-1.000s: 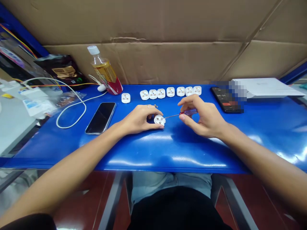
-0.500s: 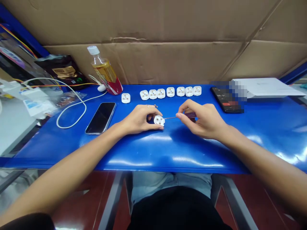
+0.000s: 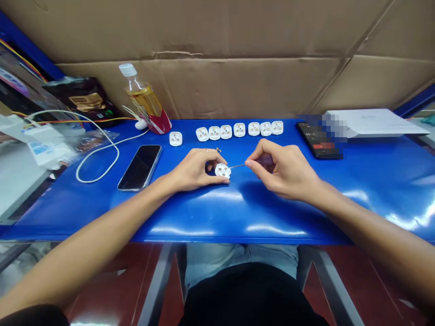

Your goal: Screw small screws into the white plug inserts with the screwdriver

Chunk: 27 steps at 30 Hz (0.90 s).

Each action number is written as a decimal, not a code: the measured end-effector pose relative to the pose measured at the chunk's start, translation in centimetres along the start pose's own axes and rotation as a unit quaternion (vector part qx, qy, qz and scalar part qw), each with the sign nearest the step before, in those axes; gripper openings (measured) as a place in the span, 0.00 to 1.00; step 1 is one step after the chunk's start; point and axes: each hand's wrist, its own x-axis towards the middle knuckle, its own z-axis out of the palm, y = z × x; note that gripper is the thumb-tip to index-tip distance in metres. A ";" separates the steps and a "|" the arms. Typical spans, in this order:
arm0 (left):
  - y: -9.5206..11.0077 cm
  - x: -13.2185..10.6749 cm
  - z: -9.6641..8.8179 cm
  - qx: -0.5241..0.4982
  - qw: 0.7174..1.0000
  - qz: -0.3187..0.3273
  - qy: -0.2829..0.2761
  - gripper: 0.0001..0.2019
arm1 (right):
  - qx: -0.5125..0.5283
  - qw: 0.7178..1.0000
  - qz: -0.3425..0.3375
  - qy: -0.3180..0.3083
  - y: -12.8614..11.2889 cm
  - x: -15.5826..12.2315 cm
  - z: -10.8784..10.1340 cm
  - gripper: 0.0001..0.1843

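My left hand (image 3: 194, 170) rests on the blue table (image 3: 238, 213), its fingers pinched round a small white plug part (image 3: 222, 170). My right hand (image 3: 283, 171) grips a little screwdriver (image 3: 258, 161) with a purple handle; its thin metal shaft points left and its tip touches the plug part. Behind my hands a row of several more white plug parts (image 3: 239, 129) lies side by side, with one apart (image 3: 176, 138) at the left.
A dark phone (image 3: 140, 166) lies left of my hand, beside a white cable (image 3: 98, 154). A leaning bottle (image 3: 144, 100) of yellow drink stands behind. A second phone (image 3: 317, 140) and a white box (image 3: 374, 123) sit at the right. A cardboard wall closes off the back.
My right hand has slid left along the screwdriver, hiding most of its handle. The left hand and the plug part have stayed in place. The view shifted slightly.
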 end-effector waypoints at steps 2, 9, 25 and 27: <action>-0.1 0.0 0.2 0.005 1.000 -0.006 0.005 0.22 | -0.007 1.000 0.013 0.011 -0.1 0.0 0.2 0.10; -0.5 0.2 -2.0 0.082 0.996 0.029 -0.035 0.23 | -0.013 0.999 -0.011 0.034 1.3 0.0 0.7 0.08; -2.3 -1.0 -8.2 0.172 0.977 -0.102 -0.080 0.31 | -0.105 0.986 -0.082 0.099 3.2 -0.1 0.1 0.04; -2.1 -0.8 -8.0 0.176 0.978 -0.096 -0.058 0.28 | -0.109 0.985 -0.090 0.099 3.2 -0.1 0.2 0.04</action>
